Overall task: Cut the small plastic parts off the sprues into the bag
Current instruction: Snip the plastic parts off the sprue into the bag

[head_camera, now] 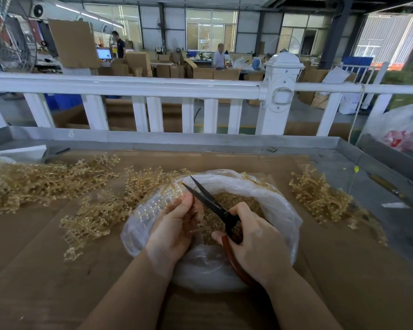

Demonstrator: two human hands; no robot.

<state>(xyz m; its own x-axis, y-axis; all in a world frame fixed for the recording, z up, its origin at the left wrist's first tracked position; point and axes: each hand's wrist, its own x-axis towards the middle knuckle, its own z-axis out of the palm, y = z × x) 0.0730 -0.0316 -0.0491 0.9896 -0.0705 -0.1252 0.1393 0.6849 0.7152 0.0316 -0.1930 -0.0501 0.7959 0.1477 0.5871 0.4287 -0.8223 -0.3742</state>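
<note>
Your left hand [177,225] pinches a sprue [196,210], blurred, prob. over the bag [279,206]; right hand [255,241] grips scissors [212,203], blades apart; snip close to each part w/ bag mouth underneath; uncut sprues [45,179] wait left.

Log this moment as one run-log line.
left hand: holds sprue over bag | right hand: grips scissors, blades open | cut parts: in bag

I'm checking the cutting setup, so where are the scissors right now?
In the head view the scissors sit low and centre, gripped by the right hand over the open plastic bag, blades parted and pointing up-left beside the left hand.
</note>
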